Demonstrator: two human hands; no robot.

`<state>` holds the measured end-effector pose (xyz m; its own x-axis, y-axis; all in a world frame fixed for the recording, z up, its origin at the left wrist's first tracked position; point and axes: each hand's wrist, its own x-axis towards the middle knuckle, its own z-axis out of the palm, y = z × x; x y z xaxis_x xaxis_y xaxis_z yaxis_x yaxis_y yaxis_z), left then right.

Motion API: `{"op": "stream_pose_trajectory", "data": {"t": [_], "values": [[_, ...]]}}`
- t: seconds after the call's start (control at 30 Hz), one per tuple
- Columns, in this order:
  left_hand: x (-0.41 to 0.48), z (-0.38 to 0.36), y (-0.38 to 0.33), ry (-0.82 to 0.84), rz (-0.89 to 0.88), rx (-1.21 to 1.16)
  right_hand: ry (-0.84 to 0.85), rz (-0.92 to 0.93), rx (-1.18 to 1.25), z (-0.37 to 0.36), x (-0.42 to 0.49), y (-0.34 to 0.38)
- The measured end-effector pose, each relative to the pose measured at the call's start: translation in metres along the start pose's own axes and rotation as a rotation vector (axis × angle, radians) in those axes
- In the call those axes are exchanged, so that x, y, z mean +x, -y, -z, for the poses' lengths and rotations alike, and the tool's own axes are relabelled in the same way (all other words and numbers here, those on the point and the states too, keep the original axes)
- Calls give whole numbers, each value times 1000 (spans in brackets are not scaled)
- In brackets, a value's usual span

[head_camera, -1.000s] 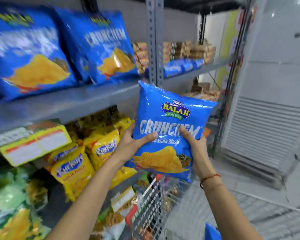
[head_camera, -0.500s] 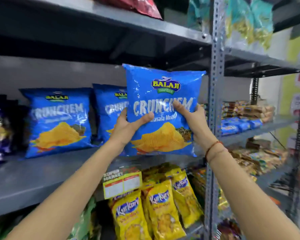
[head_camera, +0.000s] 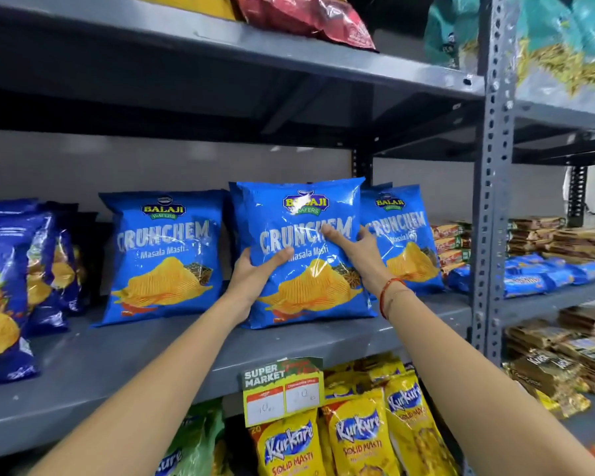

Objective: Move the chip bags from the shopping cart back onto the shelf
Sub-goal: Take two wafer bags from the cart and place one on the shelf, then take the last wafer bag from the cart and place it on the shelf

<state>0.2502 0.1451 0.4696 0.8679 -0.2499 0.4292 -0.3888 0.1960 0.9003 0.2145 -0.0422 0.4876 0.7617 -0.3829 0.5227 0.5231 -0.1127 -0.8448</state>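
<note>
A blue Crunchem chip bag (head_camera: pixel 306 293) stands upright on the grey middle shelf (head_camera: pixel 134 355), between two matching blue bags, one to the left (head_camera: pixel 162 255) and one to the right (head_camera: pixel 406 242). My left hand (head_camera: pixel 255 273) grips its left edge, thumb across the front. My right hand (head_camera: pixel 354 249) presses on its upper right front, fingers stretched over the lettering. The bag's bottom rests on the shelf. The shopping cart is out of view.
Dark blue chip bags (head_camera: pixel 11 280) crowd the shelf's left end. Yellow Kurkure bags (head_camera: pixel 358 438) and a price tag (head_camera: pixel 282 389) sit below. A perforated grey upright (head_camera: pixel 493 201) divides off the right bay of stacked packets (head_camera: pixel 547 255). Red and teal bags lie above.
The bag has gone from beside the cart up to the middle shelf, where its bottom now rests. Both hands rose with it, and my view tilted upward.
</note>
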Motion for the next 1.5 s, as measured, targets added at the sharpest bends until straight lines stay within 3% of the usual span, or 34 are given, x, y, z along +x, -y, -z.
{"op": "stream_pose_trajectory", "data": {"t": [0.23, 0.4, 0.5, 0.6, 0.73, 0.83, 0.93, 1.1, 1.2, 1.27, 1.4, 1.5], "values": [[6, 3, 5, -5, 68, 79, -88, -35, -242, -2, 2, -9], [-1, 1, 6, -152, 85, 172, -172, 7, -361, 12, -12, -13], [-15, -1, 3, -287, -63, 263, -229, 46, -357, 27, -35, -9], [-46, -16, -2, -365, -346, 330, -295, 89, -343, 49, -70, -5], [-103, -57, 11, -189, -601, 317, -422, 94, -347, 88, -133, -10], [-149, -98, 42, 6, -582, 259, -487, 38, -421, 124, -188, -28], [-187, -140, 95, 199, -467, 245, -570, -77, -479, 166, -247, -51], [-255, -199, 205, 534, -108, 323, -764, -355, -529, 237, -359, -107], [-302, -229, 270, 754, 101, 364, -888, -638, -585, 274, -440, -152], [-336, -246, 310, 902, 288, 433, -949, -815, -569, 288, -492, -175], [-408, -269, 384, 1162, 859, 539, -1038, -1118, -537, 306, -577, -216], [-451, -279, 423, 1224, 1033, 587, -1077, -1335, -482, 315, -622, -248]]}}
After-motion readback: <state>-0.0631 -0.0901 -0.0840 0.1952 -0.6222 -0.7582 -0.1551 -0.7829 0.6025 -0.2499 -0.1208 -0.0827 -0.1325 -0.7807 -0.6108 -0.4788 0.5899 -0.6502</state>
